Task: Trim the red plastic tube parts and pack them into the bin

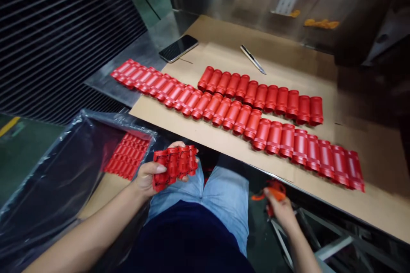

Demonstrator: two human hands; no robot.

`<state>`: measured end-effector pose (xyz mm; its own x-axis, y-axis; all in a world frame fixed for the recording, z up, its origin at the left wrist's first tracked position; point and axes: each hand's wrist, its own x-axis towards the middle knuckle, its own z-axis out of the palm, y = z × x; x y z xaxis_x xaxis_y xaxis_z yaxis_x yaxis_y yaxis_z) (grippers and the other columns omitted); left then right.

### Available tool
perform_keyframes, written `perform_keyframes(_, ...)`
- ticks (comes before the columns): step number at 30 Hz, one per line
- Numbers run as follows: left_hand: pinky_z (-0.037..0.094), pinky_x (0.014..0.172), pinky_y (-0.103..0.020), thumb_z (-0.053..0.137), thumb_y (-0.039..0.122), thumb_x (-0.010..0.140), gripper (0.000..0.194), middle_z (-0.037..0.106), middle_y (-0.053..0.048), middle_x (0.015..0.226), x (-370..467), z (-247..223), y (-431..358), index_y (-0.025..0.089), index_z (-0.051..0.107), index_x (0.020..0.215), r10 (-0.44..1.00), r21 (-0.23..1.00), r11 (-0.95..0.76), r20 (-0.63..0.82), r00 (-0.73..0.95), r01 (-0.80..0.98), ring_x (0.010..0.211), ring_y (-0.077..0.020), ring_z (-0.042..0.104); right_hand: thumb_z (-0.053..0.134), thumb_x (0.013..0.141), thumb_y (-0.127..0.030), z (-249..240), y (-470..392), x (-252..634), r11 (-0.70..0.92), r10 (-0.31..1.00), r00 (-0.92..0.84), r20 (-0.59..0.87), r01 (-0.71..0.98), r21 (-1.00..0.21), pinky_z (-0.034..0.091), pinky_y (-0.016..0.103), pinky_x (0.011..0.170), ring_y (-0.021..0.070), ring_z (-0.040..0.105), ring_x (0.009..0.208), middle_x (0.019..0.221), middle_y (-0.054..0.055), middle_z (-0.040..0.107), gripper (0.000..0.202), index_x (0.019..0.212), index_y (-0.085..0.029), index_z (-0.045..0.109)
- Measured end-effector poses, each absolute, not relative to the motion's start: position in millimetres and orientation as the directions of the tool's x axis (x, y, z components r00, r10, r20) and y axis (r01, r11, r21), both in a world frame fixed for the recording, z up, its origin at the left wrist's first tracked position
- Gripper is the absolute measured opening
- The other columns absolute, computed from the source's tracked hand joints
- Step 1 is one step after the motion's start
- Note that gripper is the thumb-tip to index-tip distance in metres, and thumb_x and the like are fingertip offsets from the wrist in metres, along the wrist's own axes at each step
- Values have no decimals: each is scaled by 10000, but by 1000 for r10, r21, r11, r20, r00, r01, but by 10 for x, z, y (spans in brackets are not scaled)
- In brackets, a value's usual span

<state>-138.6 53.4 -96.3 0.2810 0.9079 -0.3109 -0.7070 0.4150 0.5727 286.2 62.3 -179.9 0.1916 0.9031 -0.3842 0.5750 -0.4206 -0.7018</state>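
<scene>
My left hand (147, 178) is closed around several red ribbed plastic parts (175, 164) lined up side by side, held above my lap. Off to the right, below the table edge, my right hand (282, 210) grips a red plastic part (270, 211) together with something orange (276, 194); motion blurs both, and the orange thing's kind is unclear. On the table lie a long row of red tubular parts (213, 108) and a shorter row of red parts (272, 98) behind it.
A cardboard sheet (218, 51) covers the table, with a phone (178, 48) and a utility knife (253, 59) on it. At lower left stands a box lined with dark plastic (80, 153), holding stacked red parts (128, 155). Orange bits (321, 24) show at the back panel.
</scene>
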Motion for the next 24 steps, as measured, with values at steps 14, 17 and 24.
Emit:
perform_keyframes(14, 619, 833, -410, 816, 171, 694, 881, 784, -167, 1270, -2133, -1109, 142, 193, 554, 1535, 976, 775, 128, -208, -58, -619, 1052, -357, 786, 627, 1080, -425, -166, 766, 1269, 351, 625, -764, -157, 456, -818, 474, 334, 517, 186, 641, 503, 636, -22, 626, 315, 792, -313, 565)
perform_keyframes(17, 614, 881, -435, 832, 170, 669, 908, 798, -151, 1235, -2241, -1135, 19, 197, 564, 1537, 977, 769, 84, -188, -99, -634, 1041, -357, 788, 607, 1086, -464, -5, 857, 1063, 399, 550, -811, -200, 465, -790, 481, 352, 499, 195, 652, 490, 635, -13, 655, 316, 805, -325, 565)
perform_keyframes(24, 633, 866, -468, 817, 211, 696, 849, 807, -147, 1178, -2397, -1212, -197, 191, 576, 1509, 979, 740, 17, -149, -140, -673, 1010, -369, 801, 511, 1101, -526, 201, 960, 688, 411, 502, -794, -342, 567, -713, 435, 350, 526, 195, 623, 522, 631, 5, 629, 395, 782, -292, 533)
